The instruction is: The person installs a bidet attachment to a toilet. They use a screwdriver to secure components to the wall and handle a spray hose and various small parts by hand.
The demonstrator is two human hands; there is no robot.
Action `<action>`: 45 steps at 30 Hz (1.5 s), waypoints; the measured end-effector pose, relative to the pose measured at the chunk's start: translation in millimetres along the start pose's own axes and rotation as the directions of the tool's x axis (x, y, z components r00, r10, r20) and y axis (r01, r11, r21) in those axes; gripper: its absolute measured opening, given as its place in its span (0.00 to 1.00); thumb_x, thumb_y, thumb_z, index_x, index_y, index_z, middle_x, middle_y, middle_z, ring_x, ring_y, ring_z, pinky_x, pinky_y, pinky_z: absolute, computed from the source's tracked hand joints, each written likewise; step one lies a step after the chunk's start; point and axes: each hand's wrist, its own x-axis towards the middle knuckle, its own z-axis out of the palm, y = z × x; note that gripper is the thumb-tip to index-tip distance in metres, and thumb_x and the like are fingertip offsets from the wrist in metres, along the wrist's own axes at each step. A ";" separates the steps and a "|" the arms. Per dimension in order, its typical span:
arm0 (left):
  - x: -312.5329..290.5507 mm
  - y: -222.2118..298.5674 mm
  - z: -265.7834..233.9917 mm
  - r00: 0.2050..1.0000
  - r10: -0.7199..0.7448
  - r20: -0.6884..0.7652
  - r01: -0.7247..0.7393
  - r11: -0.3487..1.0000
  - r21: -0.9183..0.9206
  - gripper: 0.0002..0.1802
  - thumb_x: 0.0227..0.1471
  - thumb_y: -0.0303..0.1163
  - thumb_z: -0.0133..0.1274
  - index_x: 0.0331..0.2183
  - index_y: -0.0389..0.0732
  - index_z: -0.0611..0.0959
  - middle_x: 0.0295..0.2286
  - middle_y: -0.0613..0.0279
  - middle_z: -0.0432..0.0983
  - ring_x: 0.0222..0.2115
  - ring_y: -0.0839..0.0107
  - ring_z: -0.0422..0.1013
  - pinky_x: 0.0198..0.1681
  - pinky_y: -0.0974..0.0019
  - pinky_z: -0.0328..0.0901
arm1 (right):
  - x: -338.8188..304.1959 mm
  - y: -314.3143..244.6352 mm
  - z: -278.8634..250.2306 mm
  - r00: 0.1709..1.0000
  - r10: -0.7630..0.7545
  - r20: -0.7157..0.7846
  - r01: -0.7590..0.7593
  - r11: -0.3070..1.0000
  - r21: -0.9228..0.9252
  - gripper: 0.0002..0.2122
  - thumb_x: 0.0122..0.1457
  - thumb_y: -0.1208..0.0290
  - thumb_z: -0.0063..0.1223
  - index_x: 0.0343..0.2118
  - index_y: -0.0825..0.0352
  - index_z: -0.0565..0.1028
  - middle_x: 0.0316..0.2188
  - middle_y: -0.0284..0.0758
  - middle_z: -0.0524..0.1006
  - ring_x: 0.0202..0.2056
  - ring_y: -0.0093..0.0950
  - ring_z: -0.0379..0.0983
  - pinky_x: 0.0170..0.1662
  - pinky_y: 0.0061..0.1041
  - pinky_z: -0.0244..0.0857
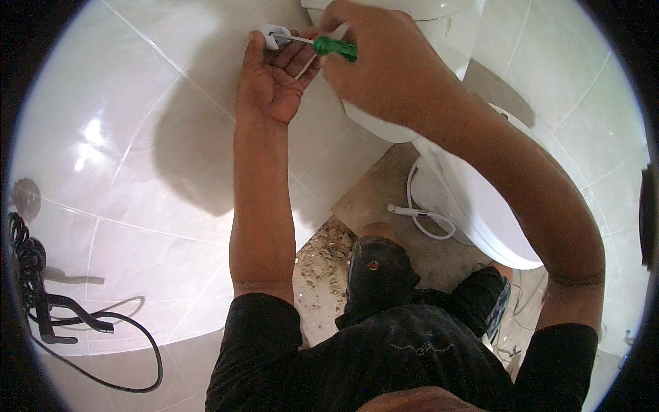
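Note:
At the top of the head view, my left hand [271, 86] is raised with palm turned up. Its thumb and fingers pinch a small white plastic fitting [273, 38] against the tiled wall. My right hand [376, 62] reaches across from the right, wrapped round the green handle of a screwdriver [334, 48]. The metal shaft points left, and its tip meets the white fitting. A thin pale strip lies by the fingers of my left hand; what it is, I cannot make out. Part of my right fingers is hidden behind the hand's back.
A white toilet [495, 213] stands below my right forearm, with a white hose [439, 230] looped beside it. Rubble [322, 264] lies on the floor near my knees. At the left, a black handle-like fixture [58, 309] with a dangling black cable [159, 357] projects from the tiled wall [158, 185].

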 end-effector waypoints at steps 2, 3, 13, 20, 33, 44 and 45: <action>0.5 1.7 -6.2 1.000 0.001 0.000 -0.001 1.000 0.010 0.25 0.65 0.54 0.47 0.42 0.40 0.77 0.42 0.44 0.81 0.47 0.51 0.77 0.55 0.42 0.67 | -1.4 8.2 8.2 0.977 -0.187 0.102 0.201 0.967 -0.157 0.08 0.57 0.76 0.51 0.38 0.72 0.77 0.22 0.48 0.78 0.27 0.47 0.79 0.32 0.43 0.72; 0.8 3.4 -11.3 1.000 0.003 0.017 -0.002 1.000 -0.004 0.25 0.64 0.55 0.48 0.42 0.40 0.78 0.42 0.45 0.81 0.47 0.52 0.77 0.55 0.42 0.67 | -6.2 1.1 11.4 0.968 -0.216 0.128 0.240 0.946 -0.219 0.08 0.57 0.76 0.51 0.37 0.72 0.77 0.22 0.48 0.78 0.28 0.47 0.79 0.33 0.44 0.72; 3.3 -3.8 -12.9 1.000 0.021 0.009 -0.021 0.998 0.053 0.32 0.62 0.60 0.47 0.50 0.39 0.75 0.50 0.49 0.75 0.51 0.53 0.71 0.59 0.42 0.61 | 26.8 -40.7 -34.3 0.791 0.518 0.326 -0.602 0.755 0.260 0.10 0.57 0.74 0.51 0.29 0.78 0.76 0.26 0.54 0.78 0.31 0.45 0.78 0.35 0.40 0.71; -47.1 25.4 7.7 0.937 0.220 -0.270 -0.010 0.791 0.611 0.29 0.66 0.51 0.45 0.48 0.30 0.77 0.45 0.43 0.77 0.44 0.54 0.77 0.51 0.50 0.71 | -44.4 -8.6 -39.7 0.983 0.139 0.117 -0.158 0.973 0.167 0.06 0.56 0.76 0.55 0.34 0.72 0.76 0.23 0.47 0.77 0.24 0.44 0.77 0.29 0.36 0.69; -45.7 19.2 17.2 0.915 0.358 -0.183 -0.078 0.605 0.792 0.30 0.67 0.49 0.41 0.46 0.26 0.78 0.37 0.45 0.81 0.39 0.54 0.80 0.48 0.55 0.71 | -51.3 14.2 32.9 0.997 0.004 -0.073 0.009 0.985 0.175 0.12 0.54 0.78 0.58 0.42 0.71 0.77 0.28 0.41 0.76 0.23 0.36 0.76 0.28 0.33 0.71; -38.6 20.2 10.1 0.911 0.329 -0.247 -0.111 0.775 0.622 0.34 0.62 0.56 0.51 0.46 0.28 0.78 0.35 0.50 0.81 0.40 0.61 0.78 0.46 0.61 0.68 | -16.8 -23.1 19.1 0.978 -0.177 0.109 0.204 0.915 -0.347 0.08 0.55 0.74 0.61 0.37 0.68 0.79 0.32 0.38 0.79 0.34 0.30 0.80 0.32 0.30 0.77; -37.9 20.9 9.3 0.907 0.332 -0.258 -0.102 0.769 0.631 0.34 0.62 0.56 0.52 0.46 0.28 0.78 0.35 0.50 0.81 0.40 0.61 0.78 0.46 0.61 0.68 | -14.6 -25.5 17.9 0.968 -0.206 0.141 0.245 0.890 -0.385 0.08 0.55 0.74 0.61 0.37 0.68 0.79 0.32 0.38 0.79 0.34 0.29 0.80 0.32 0.29 0.77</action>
